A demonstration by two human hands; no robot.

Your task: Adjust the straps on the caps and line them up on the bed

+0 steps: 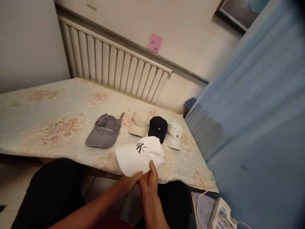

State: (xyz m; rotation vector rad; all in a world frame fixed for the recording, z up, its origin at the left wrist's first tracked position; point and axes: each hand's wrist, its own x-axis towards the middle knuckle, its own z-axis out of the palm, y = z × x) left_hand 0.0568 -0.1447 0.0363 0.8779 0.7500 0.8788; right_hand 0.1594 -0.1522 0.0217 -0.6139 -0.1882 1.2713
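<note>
A white baseball cap (152,149) with black lettering on its front is held up over the near edge of the bed, its brim toward the left. My left hand (133,179) grips the cap's lower edge near the brim, thumb on top. Close beside it, my right hand (150,181) holds the crown's lower side, thumb pressed on the outside and fingers hidden beneath. Behind the held cap lie a beige cap (139,122), a black cap (157,128) and a smaller-looking white cap (174,135) in a row. A grey cap (105,130) with its strap sticking out rests to the left.
A floral-patterned bed cover (57,108) spreads under the caps. Along the wall runs a white radiator (114,60), with a pink note (154,43) above it. A blue curtain (250,111) hangs at the right, and a white power strip (221,214) lies below it.
</note>
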